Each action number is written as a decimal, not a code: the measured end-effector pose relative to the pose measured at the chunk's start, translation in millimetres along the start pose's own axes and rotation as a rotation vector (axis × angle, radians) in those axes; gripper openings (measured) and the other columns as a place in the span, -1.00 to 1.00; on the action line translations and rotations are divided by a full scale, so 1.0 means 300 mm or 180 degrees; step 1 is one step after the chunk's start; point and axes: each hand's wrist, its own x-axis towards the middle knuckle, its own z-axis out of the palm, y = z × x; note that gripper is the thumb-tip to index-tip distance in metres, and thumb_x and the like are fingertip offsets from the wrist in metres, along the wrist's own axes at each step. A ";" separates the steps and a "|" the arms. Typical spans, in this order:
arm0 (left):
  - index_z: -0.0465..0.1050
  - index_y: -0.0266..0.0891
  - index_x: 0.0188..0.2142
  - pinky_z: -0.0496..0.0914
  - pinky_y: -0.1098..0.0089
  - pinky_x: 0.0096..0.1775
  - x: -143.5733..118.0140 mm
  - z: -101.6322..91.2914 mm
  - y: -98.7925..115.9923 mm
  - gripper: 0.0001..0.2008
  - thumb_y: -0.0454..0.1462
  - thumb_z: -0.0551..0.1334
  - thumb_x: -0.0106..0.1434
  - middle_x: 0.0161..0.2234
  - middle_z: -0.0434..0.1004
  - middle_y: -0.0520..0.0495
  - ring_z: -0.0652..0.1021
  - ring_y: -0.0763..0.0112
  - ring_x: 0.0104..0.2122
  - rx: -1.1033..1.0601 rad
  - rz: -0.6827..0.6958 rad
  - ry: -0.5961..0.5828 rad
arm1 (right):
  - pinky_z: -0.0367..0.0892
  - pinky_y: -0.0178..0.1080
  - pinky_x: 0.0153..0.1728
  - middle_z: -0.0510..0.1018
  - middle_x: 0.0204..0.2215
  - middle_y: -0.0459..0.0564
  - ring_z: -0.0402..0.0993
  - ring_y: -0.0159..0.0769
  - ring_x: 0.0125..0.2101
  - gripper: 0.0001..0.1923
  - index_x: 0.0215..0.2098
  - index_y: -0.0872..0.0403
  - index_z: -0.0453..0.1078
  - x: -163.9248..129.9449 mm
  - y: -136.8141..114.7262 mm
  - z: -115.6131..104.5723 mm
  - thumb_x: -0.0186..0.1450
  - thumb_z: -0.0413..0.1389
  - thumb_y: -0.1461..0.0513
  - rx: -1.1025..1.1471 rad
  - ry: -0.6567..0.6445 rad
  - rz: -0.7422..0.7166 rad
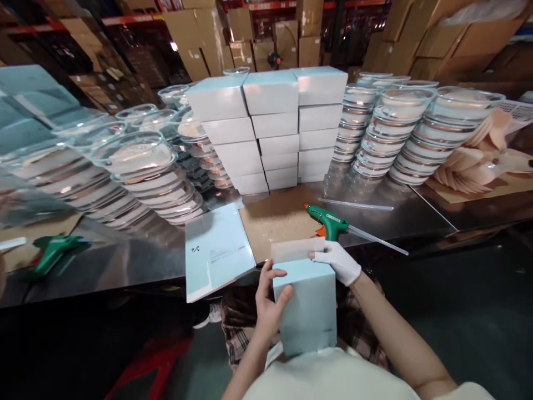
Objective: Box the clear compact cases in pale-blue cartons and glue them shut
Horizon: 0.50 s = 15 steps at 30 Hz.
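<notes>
Right now I have a pale blue box (308, 311) standing on end in my lap, just below the near edge of the steel table (137, 261). My left hand (268, 305) is bare and wrapped around the box's left side, thumb across its front face, fingers curled behind. My right hand (339, 261) wears a white glove and is pinched on the top flap (297, 249), which stands up open from the box's upper edge. So both hands are clamped on the same box, one low on the side, one at the top

Judging by what lies around, a good share of the work looks done: a neat stack of closed white and blue boxes (270, 128) stands three columns wide at the middle of the table. This box is not among them yet; its flap is not closed. A green glue gun (328, 222) rests on a brown cardboard sheet (275, 222) just past my gloved hand, its glue stick pointing right, and I am not touching it. A flat, unfolded blue carton (216, 250) lies beside the cardboard, hanging over the table edge, so at least one more waits to be made up

Stacks of clear round lidded dishes (400, 133) stand on both sides of the boxes, many of them, which suggests plenty is left. A second green glue gun (52, 253) lies at the far left
</notes>
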 end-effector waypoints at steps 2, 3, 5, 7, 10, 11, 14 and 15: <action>0.33 -0.04 0.00 0.41 0.10 0.12 0.009 0.003 -0.007 -0.51 0.04 0.45 0.23 0.05 0.51 -0.18 0.54 0.05 0.14 -0.0406 -0.0070 0.0103 | 0.42 0.03 0.10 0.64 0.00 0.19 0.57 0.02 0.00 -0.21 -0.14 0.12 0.63 -0.021 -0.006 -0.035 0.04 0.35 -0.36 -0.0177 -0.0593 -0.0509; 0.24 0.00 0.06 0.42 0.11 0.10 0.016 0.001 -0.009 -0.44 0.04 0.45 0.23 0.01 0.53 -0.13 0.57 0.11 0.07 -0.0562 -0.0095 0.0110 | 0.36 0.07 0.18 0.60 0.09 0.21 0.52 0.07 0.11 -0.15 -0.08 0.09 0.63 -0.032 -0.011 -0.055 0.02 0.32 -0.39 -0.0317 -0.0917 -0.0737; 0.18 0.02 0.11 0.42 0.11 0.10 0.031 -0.011 -0.010 -0.40 0.03 0.45 0.24 -0.05 0.54 -0.08 0.59 0.16 0.01 -0.0623 -0.0110 0.0048 | 0.26 0.13 0.27 0.52 0.21 0.21 0.42 0.09 0.23 -0.14 0.07 0.03 0.58 -0.052 -0.020 -0.082 0.04 0.34 -0.36 -0.0693 -0.1285 -0.0963; 0.35 -0.04 0.04 0.40 0.12 0.11 0.044 -0.030 -0.009 -0.50 0.04 0.44 0.24 -0.07 0.54 -0.11 0.57 0.14 0.01 -0.0420 -0.0080 -0.0131 | 0.25 0.11 0.30 0.52 0.22 0.19 0.43 0.01 0.24 -0.32 0.14 0.00 0.55 -0.064 -0.027 -0.087 0.22 0.35 -0.20 -0.1106 -0.1256 -0.1053; 0.57 -0.15 -0.27 0.41 0.15 0.07 0.052 -0.057 -0.010 -0.63 0.08 0.45 0.21 -0.08 0.51 -0.18 0.54 0.06 0.02 -0.0148 -0.0127 -0.0505 | 0.32 0.01 0.26 0.57 0.16 0.18 0.50 -0.11 0.18 -0.58 0.08 0.02 0.60 -0.068 -0.029 -0.070 0.38 0.28 -0.03 -0.1340 -0.1265 -0.1278; 0.59 -0.17 -0.33 0.42 0.16 0.05 0.053 -0.063 -0.012 -0.63 0.08 0.46 0.20 -0.08 0.50 -0.19 0.54 0.04 0.01 -0.0108 -0.0178 -0.0599 | 0.34 -0.01 0.24 0.58 0.14 0.17 0.51 -0.13 0.16 -0.62 0.05 0.03 0.62 -0.066 -0.026 -0.063 0.39 0.27 -0.01 -0.1324 -0.1290 -0.1348; 0.63 -0.17 -0.35 0.43 0.14 0.05 0.056 -0.067 -0.024 -0.65 0.06 0.47 0.17 -0.08 0.50 -0.20 0.54 0.03 0.01 -0.0048 -0.0303 -0.0667 | 0.37 -0.03 0.23 0.60 0.13 0.16 0.54 -0.14 0.14 -0.64 0.01 0.01 0.65 -0.068 -0.001 -0.052 0.39 0.27 -0.01 -0.1179 -0.1336 -0.1387; 0.63 -0.17 -0.35 0.43 0.13 0.06 0.060 -0.067 -0.027 -0.65 0.06 0.48 0.17 -0.08 0.51 -0.20 0.55 0.02 0.02 -0.0026 -0.0325 -0.0650 | 0.34 -0.02 0.25 0.58 0.16 0.17 0.52 -0.12 0.18 -0.63 0.02 0.00 0.65 -0.072 0.015 -0.054 0.40 0.26 -0.03 -0.1141 -0.1320 -0.1333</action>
